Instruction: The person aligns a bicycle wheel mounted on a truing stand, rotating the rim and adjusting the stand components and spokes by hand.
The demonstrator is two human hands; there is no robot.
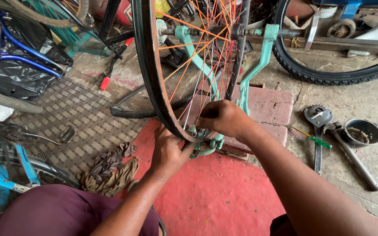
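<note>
A bicycle wheel with a dark rim (150, 74) and orange spokes (206, 48) stands upright in a teal truing stand (259, 61). My left hand (168, 153) grips the bottom of the rim from the near side. My right hand (224, 119) reaches in among the spokes just above the rim, fingers pinched around a spoke end; what sits between the fingers is hidden. The stand's base (206, 146) shows under my hands, on the red floor (215, 196).
Hammer (351, 153), spanner (318, 131), green-handled screwdriver (313, 138) and a small metal bowl (363, 131) lie on the concrete to the right. A dirty rag (110, 172) lies on a woven mat at left. Blue bicycle frames (14, 48) and a tyre (329, 76) stand around.
</note>
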